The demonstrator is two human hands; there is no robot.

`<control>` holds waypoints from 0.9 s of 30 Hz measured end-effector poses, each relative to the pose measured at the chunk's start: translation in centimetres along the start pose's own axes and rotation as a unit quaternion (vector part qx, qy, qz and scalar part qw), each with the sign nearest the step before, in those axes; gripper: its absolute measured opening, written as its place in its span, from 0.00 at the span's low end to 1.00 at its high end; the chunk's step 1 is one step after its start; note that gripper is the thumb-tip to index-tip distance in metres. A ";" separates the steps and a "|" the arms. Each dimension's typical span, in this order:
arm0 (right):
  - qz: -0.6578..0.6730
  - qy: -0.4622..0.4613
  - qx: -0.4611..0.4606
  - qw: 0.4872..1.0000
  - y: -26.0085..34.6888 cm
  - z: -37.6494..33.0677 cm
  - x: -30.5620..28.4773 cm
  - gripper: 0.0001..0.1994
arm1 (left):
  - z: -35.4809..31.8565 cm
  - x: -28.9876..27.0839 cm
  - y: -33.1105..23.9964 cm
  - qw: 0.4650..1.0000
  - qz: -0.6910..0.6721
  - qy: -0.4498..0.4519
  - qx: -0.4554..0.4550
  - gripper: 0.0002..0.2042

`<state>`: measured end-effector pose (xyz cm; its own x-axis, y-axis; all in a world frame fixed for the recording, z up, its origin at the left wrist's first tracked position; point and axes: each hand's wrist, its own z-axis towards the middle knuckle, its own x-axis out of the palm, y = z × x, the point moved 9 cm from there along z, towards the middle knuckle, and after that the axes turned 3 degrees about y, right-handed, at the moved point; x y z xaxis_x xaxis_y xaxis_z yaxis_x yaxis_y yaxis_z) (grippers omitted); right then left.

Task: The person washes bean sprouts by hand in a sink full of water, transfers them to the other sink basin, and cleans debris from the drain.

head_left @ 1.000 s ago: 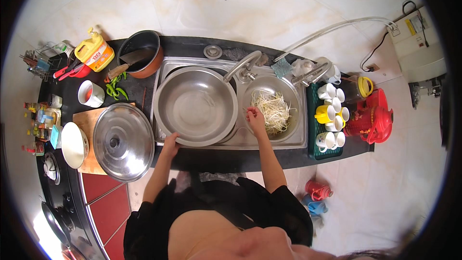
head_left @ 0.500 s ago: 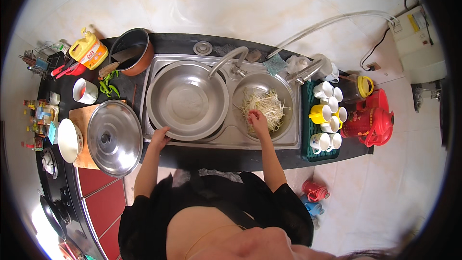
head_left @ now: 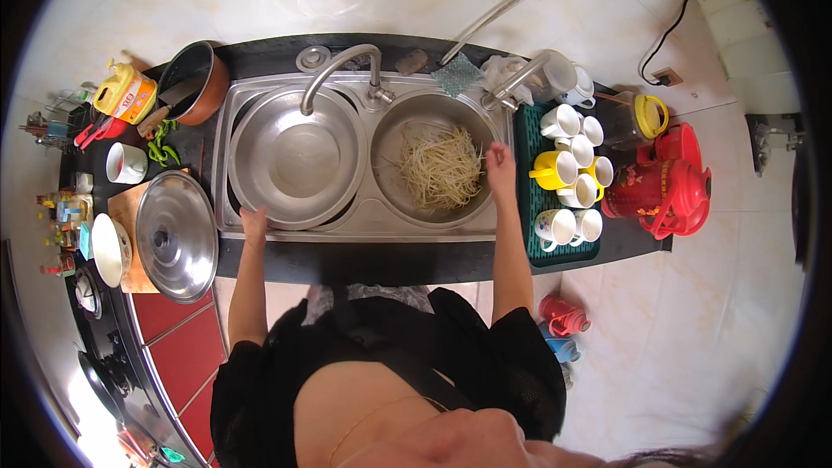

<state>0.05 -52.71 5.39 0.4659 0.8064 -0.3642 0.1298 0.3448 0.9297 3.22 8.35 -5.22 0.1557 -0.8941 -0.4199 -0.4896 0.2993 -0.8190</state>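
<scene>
A wide stainless steel basin (head_left: 342, 186) sits tilted in the left sink bowl, its inside bare. At its near left rim is my left hand (head_left: 254, 224), fingers closed on the edge. In the right sink bowl (head_left: 386, 143) lies a loose heap of pale bean sprouts (head_left: 440, 169). My right hand (head_left: 500, 169) is over that bowl's right edge, to the right of the sprouts and apart from the heap. Its fingers are curled together; whatever they hold is too small to make out. A curved faucet (head_left: 347, 54) reaches over the basin.
Right of the sink, a green tray (head_left: 542, 251) bears several mugs, beside a red thermos (head_left: 646, 191). On the left are a pot lid (head_left: 178, 238), a white bowl (head_left: 111, 250), green peppers (head_left: 162, 147) and a brown pot (head_left: 208, 91). A second tap (head_left: 524, 78) stands behind the right bowl.
My right hand has left the sprouts and moved right to the bowl's edge. The left hand stays at the basin's rim. The whole view has shifted.
</scene>
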 end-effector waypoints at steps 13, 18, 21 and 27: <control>-0.113 -0.120 0.006 0.986 -0.6 14.0 -4.4 0.13 | -5.5 2.9 -9.3 0.941 0.210 -0.171 0.203 0.29; -0.111 -0.131 -0.027 0.985 -1.6 13.4 -4.5 0.07 | -10.9 12.9 -18.6 0.904 0.205 0.042 0.374 0.19; -0.104 -0.140 -0.043 0.984 -0.5 12.0 -4.3 0.06 | -12.4 20.3 -20.1 0.874 0.200 0.204 0.392 0.14; -0.125 -0.141 0.003 0.982 0.8 9.3 -4.0 0.07 | -9.2 31.8 -14.9 0.883 0.223 0.316 0.265 0.19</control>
<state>6.38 -60.16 8.08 0.6421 0.5315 -0.5525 0.2755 0.5125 0.8133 7.59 -27.59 -2.79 -0.5431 -0.6059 -0.5813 0.1145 0.6324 -0.7661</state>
